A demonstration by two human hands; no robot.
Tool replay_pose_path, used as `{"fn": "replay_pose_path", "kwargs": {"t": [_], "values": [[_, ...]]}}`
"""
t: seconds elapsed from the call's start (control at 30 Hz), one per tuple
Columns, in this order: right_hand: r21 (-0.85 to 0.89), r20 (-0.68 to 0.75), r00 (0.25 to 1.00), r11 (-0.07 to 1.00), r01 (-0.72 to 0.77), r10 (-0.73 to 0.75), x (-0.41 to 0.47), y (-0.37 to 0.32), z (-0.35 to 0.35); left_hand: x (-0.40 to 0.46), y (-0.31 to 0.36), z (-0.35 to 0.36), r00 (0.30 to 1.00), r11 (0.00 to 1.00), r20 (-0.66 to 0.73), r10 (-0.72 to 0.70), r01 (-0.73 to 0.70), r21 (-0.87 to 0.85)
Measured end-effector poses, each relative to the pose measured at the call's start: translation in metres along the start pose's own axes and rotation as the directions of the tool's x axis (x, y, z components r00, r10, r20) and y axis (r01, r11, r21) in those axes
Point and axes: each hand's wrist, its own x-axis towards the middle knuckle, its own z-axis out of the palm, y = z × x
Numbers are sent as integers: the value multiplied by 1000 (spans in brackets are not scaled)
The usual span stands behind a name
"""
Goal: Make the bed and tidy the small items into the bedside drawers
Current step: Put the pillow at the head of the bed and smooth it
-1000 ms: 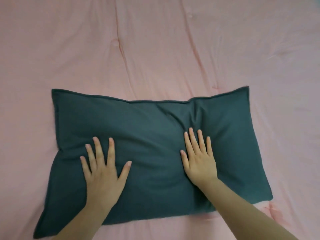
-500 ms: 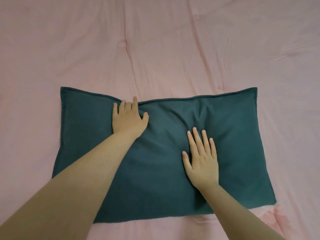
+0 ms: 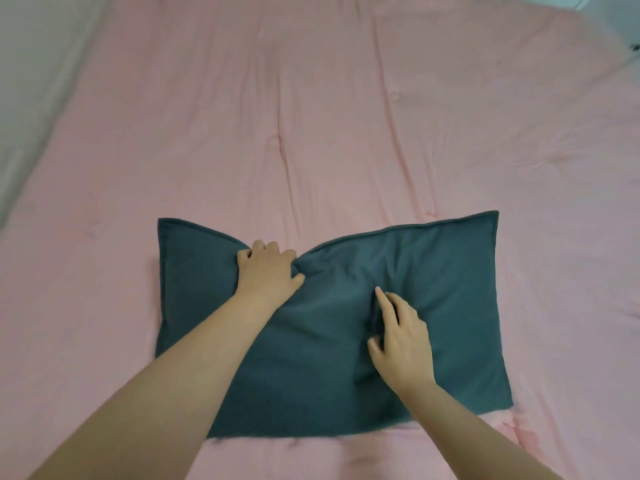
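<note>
A dark teal pillow (image 3: 443,271) lies flat on the pink quilted bedspread (image 3: 311,116). My left hand (image 3: 268,271) is at the pillow's far edge, fingers curled over it, and the edge dips inward there. My right hand (image 3: 401,337) is on the middle of the pillow, thumb and fingers bent, pinching a fold of the cover. Both forearms reach in from the bottom of the view.
The pink bedspread fills nearly the whole view, with a few creases. A pale wall or bed side (image 3: 31,81) runs along the left. A light floor corner (image 3: 620,15) shows at the top right.
My left hand has curled over the pillow's far edge and drawn it in. My right hand has gone from lying flat to pinching the cover. The view has pulled back.
</note>
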Motion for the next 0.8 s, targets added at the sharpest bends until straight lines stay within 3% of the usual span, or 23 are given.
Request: {"fn": "replay_pose_path", "kwargs": {"t": [0.23, 0.47, 0.63, 0.8], "values": [[224, -81, 994, 973, -60, 80, -11, -47, -104, -114, 29, -55, 999, 999, -33, -15, 16, 45], [-20, 76, 997, 1000, 23, -21, -44, -47, -177, -223, 31, -68, 999, 998, -19, -32, 31, -46], [-91, 107, 994, 995, 39, -29, -65, -46, -205, -266, 29, -81, 1000, 1000, 21, -13, 13, -29], [-106, 39, 982, 977, 187, -184, -65, -67, -235, -294, 19, -106, 997, 998, -69, -24, 20, -51]]}}
